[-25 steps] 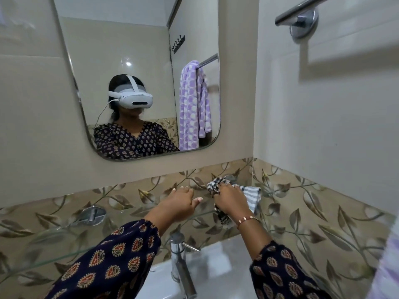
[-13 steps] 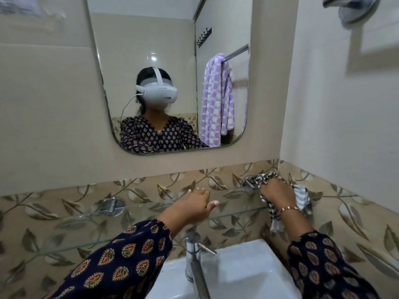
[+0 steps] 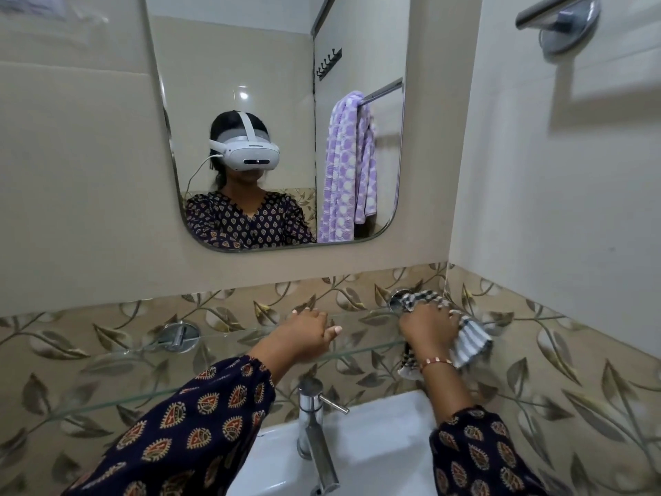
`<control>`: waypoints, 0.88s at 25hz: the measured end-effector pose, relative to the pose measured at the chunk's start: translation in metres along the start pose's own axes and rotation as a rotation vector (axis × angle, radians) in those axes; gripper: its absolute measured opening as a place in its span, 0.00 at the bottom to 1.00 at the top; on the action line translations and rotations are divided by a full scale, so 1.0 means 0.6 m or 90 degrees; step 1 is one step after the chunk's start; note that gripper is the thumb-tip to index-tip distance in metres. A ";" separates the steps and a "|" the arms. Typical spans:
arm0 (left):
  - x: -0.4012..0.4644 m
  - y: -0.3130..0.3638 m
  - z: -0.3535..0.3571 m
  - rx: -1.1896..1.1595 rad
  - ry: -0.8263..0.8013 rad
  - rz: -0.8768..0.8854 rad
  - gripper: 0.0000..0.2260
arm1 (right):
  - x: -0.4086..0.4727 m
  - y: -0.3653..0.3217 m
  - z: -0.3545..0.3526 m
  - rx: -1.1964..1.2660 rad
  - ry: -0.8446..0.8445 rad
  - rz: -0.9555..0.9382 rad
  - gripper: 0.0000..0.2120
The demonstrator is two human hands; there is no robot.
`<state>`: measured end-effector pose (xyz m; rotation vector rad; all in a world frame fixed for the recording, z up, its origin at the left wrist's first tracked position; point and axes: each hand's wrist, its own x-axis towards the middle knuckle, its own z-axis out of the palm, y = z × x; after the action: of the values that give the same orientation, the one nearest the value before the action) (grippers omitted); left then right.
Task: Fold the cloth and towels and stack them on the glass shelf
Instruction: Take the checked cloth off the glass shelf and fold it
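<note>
Head view, the only one given: a bathroom corner is seen from above a white sink, with a chrome tap at the lower centre of the frame. A glass shelf is fixed along the leaf-patterned tiles across the middle of the frame, carried by round chrome brackets. At the right end of the shelf, in the centre right of the frame, a crumpled checked and striped cloth is gripped by the right hand, whose fingers are curled over it; part of the cloth lies on the glass against the right bracket and part hangs below the shelf edge beside the wrist, where a thin bracelet is worn. The left hand is laid on the shelf near the middle of the frame, fingers loosely bent, thumb out, and nothing is held in it. Both arms are covered by dark patterned sleeves. In the mirror at the upper centre, a person with a white headset is reflected, and a purple dotted towel is seen draped over a rail. A chrome rail mount is fixed at the upper right.
</note>
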<state>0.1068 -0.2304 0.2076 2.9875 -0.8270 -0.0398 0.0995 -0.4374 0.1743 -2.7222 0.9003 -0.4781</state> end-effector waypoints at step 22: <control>-0.186 -0.269 -0.007 -0.111 0.076 -0.134 0.20 | -0.288 -0.361 0.042 0.036 -0.107 -0.319 0.25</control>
<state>0.0941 -0.0343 0.2055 2.8645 -0.4683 0.0556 0.0937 -0.1593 0.1803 -2.8688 0.1519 -0.3442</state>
